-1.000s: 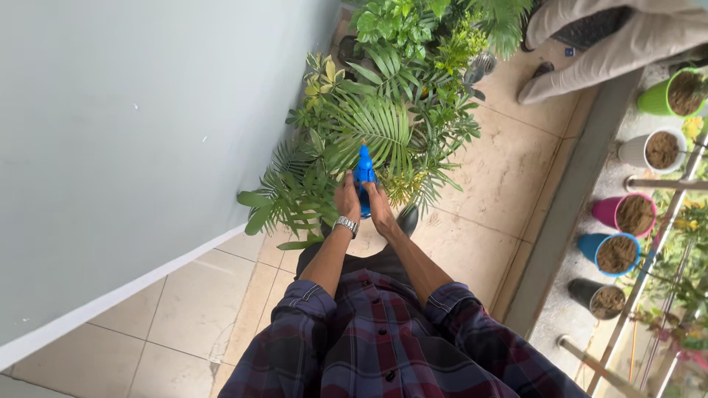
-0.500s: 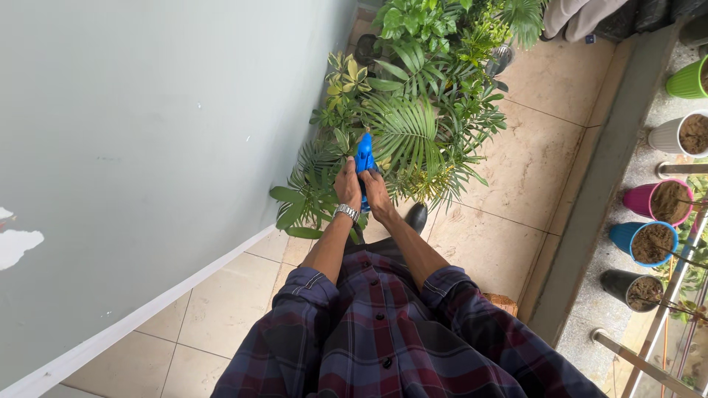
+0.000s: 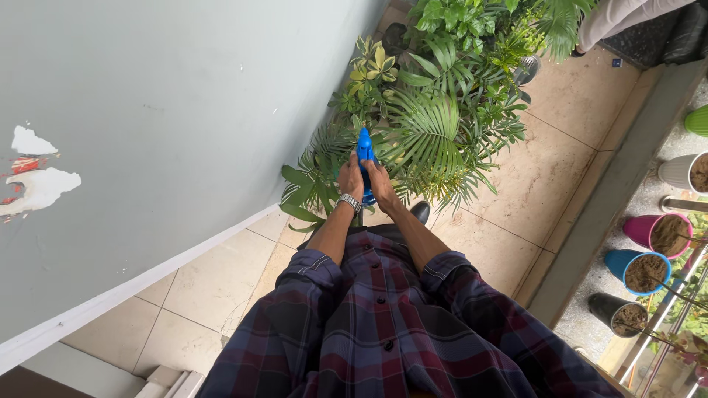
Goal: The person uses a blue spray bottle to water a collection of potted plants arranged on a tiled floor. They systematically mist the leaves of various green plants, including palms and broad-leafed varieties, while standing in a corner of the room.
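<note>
— What do the hands hold?

— Both are closed around a blue spray bottle point(image 3: 364, 163). The left hand point(image 3: 349, 179), with a metal wristwatch point(image 3: 347, 202), grips one side; the right hand point(image 3: 381, 181) grips the other. The nozzle points at the potted palms point(image 3: 428, 129) standing beside the grey wall point(image 3: 162, 125), above the tiled floor point(image 3: 516, 184).

— How will it handle?

— I think it is light, stiff plastic, perhaps slippery when wet. The narrow neck under the trigger seems the best place to hold. How full it is, I cannot tell.
</note>
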